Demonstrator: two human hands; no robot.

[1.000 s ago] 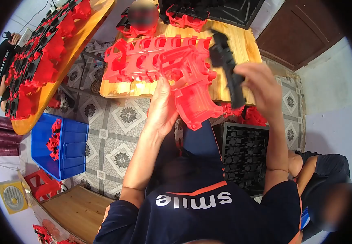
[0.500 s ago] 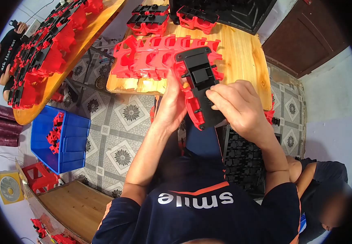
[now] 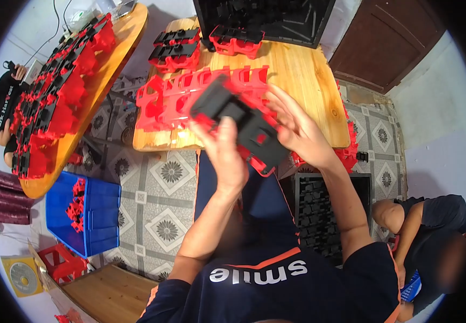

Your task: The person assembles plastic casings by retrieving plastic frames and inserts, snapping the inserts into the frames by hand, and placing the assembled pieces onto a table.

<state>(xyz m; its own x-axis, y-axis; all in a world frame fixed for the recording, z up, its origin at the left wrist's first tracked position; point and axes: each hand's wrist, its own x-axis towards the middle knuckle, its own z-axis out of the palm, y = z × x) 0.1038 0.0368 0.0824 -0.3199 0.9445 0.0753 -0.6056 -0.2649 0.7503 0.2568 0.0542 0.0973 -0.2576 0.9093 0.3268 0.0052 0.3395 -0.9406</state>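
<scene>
My left hand (image 3: 225,159) grips a red-and-black plastic assembly (image 3: 257,141), its thumb lying over the black top piece. The assembly is tilted above the near edge of the wooden table, somewhat blurred. Its black cover has raised square blocks, and the red frame shows along its sides. My right hand (image 3: 303,132) is open, fingers stretched out, close beside the assembly's right side; whether it touches is unclear. Behind the assembly, red plastic frames (image 3: 160,105) stand in rows on the table.
Finished-looking red-and-black pieces (image 3: 175,54) and a black crate (image 3: 297,21) stand at the table's (image 3: 303,81) back. A black crate of parts (image 3: 332,215) is at lower right. A blue bin (image 3: 101,215) is left, below another loaded table (image 3: 128,51). Two other people are at the sides.
The assembly has turned and moved left and down in view. My right hand has come off the black cover, its fingers now spread. My left thumb has come over the cover.
</scene>
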